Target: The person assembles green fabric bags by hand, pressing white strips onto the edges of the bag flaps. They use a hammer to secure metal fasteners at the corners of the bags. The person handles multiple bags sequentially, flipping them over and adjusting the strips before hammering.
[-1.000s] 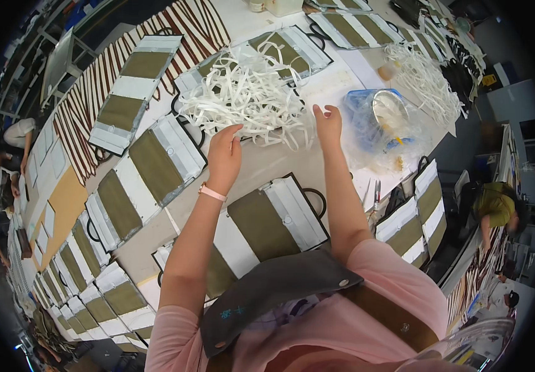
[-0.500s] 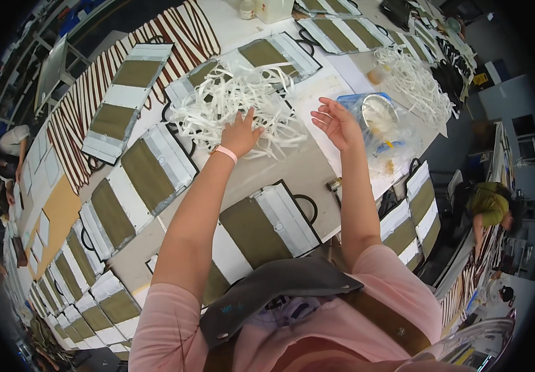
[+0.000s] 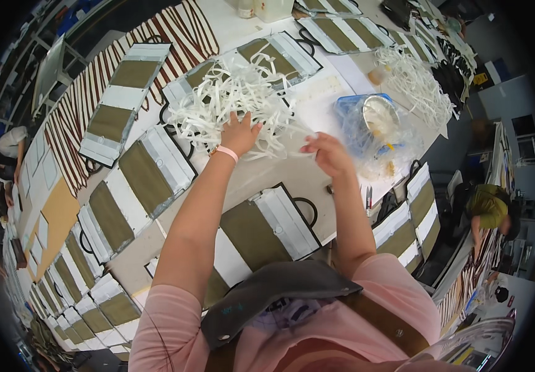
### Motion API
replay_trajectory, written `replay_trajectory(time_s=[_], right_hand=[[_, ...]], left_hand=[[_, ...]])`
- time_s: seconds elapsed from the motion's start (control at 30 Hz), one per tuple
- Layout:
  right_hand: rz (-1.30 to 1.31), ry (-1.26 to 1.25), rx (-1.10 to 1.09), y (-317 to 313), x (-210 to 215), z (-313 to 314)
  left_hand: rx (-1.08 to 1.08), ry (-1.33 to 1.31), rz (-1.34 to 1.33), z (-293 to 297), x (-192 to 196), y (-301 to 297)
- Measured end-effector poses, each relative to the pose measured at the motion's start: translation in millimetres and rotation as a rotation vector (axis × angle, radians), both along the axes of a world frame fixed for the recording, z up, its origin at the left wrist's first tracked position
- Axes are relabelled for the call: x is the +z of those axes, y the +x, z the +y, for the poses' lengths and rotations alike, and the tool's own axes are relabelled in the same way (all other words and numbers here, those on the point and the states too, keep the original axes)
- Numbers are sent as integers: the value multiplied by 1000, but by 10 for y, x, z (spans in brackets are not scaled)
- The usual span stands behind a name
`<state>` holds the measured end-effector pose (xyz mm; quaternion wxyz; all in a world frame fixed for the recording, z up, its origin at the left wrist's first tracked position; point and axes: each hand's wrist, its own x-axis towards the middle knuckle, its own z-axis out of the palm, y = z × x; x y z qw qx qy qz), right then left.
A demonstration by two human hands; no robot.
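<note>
Along the left of the desk (image 3: 292,177) lie flat olive-and-white bags (image 3: 146,177) in rows, beside a strip of brown-striped material (image 3: 75,127). The left hand (image 3: 239,133), a pink band at its wrist, rests with fingers spread and pressed into the near edge of a tangled heap of white strips (image 3: 233,96) at the desk's middle — it grips nothing that can be made out. Just to the right, the right hand (image 3: 326,154) hovers over the bare desk with fingers loosely curled, pinching a single white strip (image 3: 299,131) that trails back to the heap — beyond it stands a blue tub under clear plastic wrap (image 3: 372,124).
</note>
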<state>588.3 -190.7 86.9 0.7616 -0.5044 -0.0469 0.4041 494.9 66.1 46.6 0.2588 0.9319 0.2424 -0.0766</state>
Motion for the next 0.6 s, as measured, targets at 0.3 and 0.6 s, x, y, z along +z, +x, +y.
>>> replay_trajectory(time_s=[0.3,0.6], right_hand=[[-255,-3,134,107,1505,-146],[-324,117,-30,65,1749,-159]], left_hand=[[106,-60,-12,118,-196,18],[131,-53,-80,131,-283,25]])
